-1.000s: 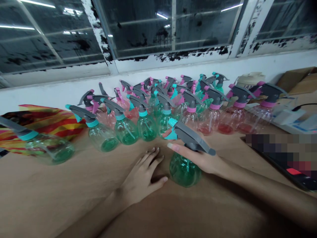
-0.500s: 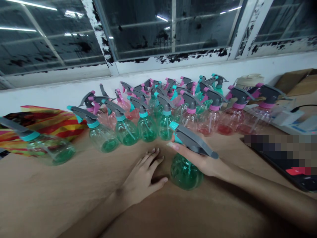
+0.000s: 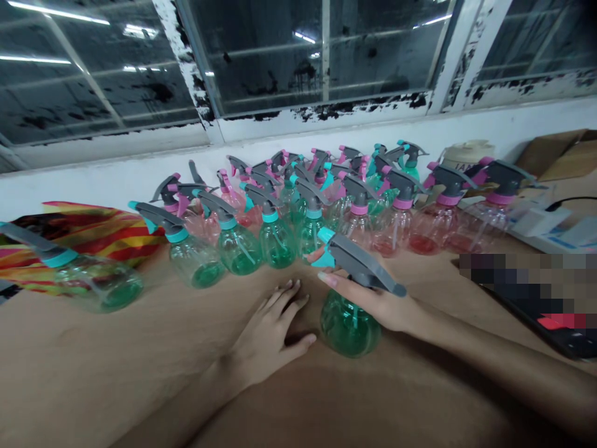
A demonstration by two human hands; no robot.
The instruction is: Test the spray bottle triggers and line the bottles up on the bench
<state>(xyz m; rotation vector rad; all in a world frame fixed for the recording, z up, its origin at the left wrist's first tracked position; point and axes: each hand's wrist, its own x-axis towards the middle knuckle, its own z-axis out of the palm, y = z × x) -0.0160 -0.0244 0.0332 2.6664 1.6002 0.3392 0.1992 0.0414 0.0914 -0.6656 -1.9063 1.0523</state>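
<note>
And here's the right hand (image 3: 382, 305), wrapped around the neck of a ribbed, rounded, see-through green spray bottle (image 3: 351, 323), its smooth grey head slanting above the fingers, turquoise trigger out front, right there on the tan tabletop (image 3: 186, 348). The left hand (image 3: 270, 336) lies open, palm down, fingers spread, just beside it! Behind them, glossy green and pink bottles (image 3: 277, 242) crowd together, a crinkled red-and-yellow striped sheet (image 3: 135, 239) off to the left, white wall (image 3: 163, 155) beyond.

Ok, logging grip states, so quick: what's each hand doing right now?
Left hand: open, resting on the table.
Right hand: holding a green spray bottle.
</note>
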